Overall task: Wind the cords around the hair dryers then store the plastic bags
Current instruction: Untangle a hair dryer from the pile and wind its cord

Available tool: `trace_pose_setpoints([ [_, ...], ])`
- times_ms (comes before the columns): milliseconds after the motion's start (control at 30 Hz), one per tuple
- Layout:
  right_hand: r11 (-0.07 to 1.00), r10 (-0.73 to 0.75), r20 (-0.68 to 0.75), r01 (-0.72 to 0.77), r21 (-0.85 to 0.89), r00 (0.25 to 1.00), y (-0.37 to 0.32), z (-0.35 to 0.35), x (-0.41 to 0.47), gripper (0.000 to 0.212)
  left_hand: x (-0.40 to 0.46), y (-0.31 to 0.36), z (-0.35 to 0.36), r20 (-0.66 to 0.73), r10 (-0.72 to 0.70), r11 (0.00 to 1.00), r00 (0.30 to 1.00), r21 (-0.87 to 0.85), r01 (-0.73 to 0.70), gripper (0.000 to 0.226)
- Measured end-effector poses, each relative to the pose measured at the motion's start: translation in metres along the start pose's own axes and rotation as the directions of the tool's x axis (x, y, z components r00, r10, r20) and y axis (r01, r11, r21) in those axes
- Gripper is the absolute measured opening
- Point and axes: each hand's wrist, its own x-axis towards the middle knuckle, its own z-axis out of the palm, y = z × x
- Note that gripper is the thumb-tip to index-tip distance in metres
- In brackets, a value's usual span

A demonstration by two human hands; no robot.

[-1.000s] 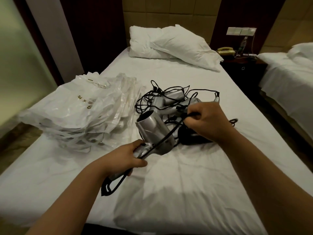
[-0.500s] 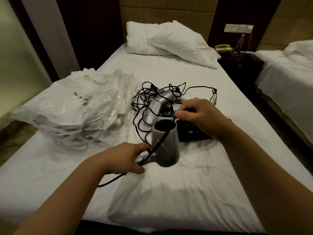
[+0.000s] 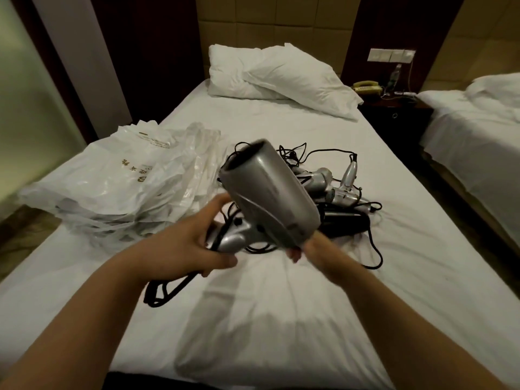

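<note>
A silver hair dryer [image 3: 270, 198] is lifted above the white bed [image 3: 281, 319], its barrel pointing up and to the left. My left hand [image 3: 191, 249] grips its handle together with strands of the black cord [image 3: 168, 288], which hangs in a loop below that hand. My right hand [image 3: 318, 249] sits under the barrel's rear end, fingers curled round the cord; most of that hand is hidden by the dryer. Behind lies a tangled pile of several more silver dryers [image 3: 337, 192] and their cords. A heap of clear plastic bags [image 3: 121, 187] lies on the bed's left side.
Two white pillows [image 3: 281, 77] lie at the head of the bed. A dark nightstand [image 3: 394, 114] with a telephone [image 3: 367, 87] stands to the right, and a second bed [image 3: 478, 122] beyond it. A black object [image 3: 343, 220] lies beside the dryer pile.
The dryer has been lifted and turned, its barrel now tilted up and left. My right hand has moved from above the barrel to beneath its rear, taking the cord round with it.
</note>
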Motion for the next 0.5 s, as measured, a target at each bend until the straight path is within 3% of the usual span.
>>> trace_pose_setpoints([
  [100,0.985,0.036,0.069,-0.024,-0.17,0.997,0.01,0.029,-0.013,0.051,0.007,-0.001,0.001,-0.186,0.01,0.994,0.982,-0.107,-0.031,0.075],
  [200,0.939,0.005,0.13,0.04,-0.34,0.992,0.018,0.04,-0.018,0.037,0.021,-0.011,0.009,-0.357,-0.044,0.998,0.933,0.028,0.058,0.056],
  [367,0.665,-0.18,0.213,0.279,-0.693,0.96,-0.006,0.019,-0.017,0.022,0.041,-0.043,0.011,-0.552,-0.137,0.944,0.823,0.18,0.277,0.053],
  [500,0.567,-0.205,0.143,0.237,-0.789,0.968,-0.058,-0.028,0.006,0.024,0.047,-0.049,0.005,-0.637,-0.161,0.939,0.753,0.137,0.317,0.056],
])
